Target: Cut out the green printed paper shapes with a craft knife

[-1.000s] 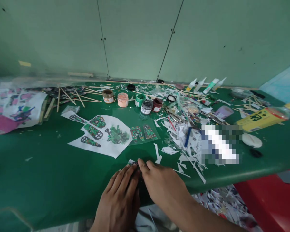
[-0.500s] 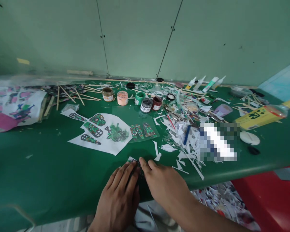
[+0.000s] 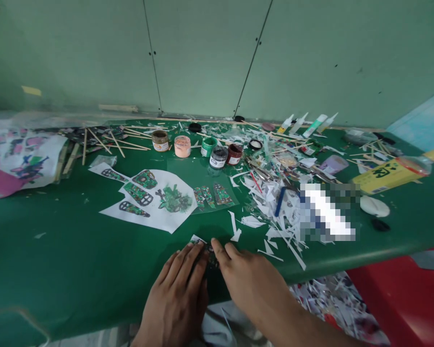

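Near the table's front edge, my left hand [image 3: 179,289] lies with its fingers stretched flat over a small dark patterned piece [image 3: 211,255], pressing it to the tabletop. A white-edged corner of that piece shows past my left fingertips. My right hand [image 3: 246,270] rests against its right side, index finger stretched out on it and the thumb hidden. Most of the piece is covered. Just beyond lies a white paper sheet [image 3: 169,219] with green and brown patterned shapes and a green smudge. A clear sheet [image 3: 224,205] with similar shapes partly adjoins it.
Open paint jars, one of them green [image 3: 209,147], stand behind the sheets. White paper scraps [image 3: 267,193] are heaped to the right, near a yellow bottle [image 3: 386,174]. Thin wooden sticks [image 3: 130,146] and a pink bottle [image 3: 2,180] are at left on the green table [image 3: 58,260].
My right index fingertip has shifted very slightly right and toward me, baring a bit more of the dark piece. My left hand stays almost still on it.
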Demonstrator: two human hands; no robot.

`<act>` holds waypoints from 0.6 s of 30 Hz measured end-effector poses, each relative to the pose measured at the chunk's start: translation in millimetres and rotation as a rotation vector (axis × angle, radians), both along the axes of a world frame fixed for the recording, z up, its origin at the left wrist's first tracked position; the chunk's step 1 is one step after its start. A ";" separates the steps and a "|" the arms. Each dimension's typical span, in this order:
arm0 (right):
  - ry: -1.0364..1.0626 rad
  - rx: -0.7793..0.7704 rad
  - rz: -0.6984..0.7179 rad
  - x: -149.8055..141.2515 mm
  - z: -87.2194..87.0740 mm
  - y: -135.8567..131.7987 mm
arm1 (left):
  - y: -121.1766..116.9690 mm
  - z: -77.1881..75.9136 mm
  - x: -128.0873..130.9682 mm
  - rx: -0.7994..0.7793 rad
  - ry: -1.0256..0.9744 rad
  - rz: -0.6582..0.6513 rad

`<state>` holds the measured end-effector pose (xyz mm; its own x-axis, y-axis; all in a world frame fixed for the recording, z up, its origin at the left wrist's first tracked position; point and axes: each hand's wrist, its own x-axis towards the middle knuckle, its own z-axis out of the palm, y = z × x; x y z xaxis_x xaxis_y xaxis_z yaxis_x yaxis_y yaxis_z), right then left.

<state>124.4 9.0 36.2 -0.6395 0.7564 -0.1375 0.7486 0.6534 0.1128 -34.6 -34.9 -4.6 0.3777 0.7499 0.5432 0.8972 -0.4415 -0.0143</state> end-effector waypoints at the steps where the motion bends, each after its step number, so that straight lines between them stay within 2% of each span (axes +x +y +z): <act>1: 0.001 0.007 0.000 0.5 -0.4 -0.2 | 0.0 0.0 0.1 0.004 -0.001 0.001; 14: 0.036 0.046 0.003 15.8 -1.1 -5.9 | -1.1 -0.1 -2.2 -0.032 -0.001 -0.006; 18: 0.142 0.077 -0.084 28.3 -2.7 6.2 | -1.7 -0.3 -1.3 -0.071 -0.016 -0.014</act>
<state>152.7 15.3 33.5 -0.5822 0.8130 0.0097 0.8123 0.5812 0.0491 -35.9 -36.6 -4.9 0.3799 0.7814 0.4951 0.8909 -0.4531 0.0315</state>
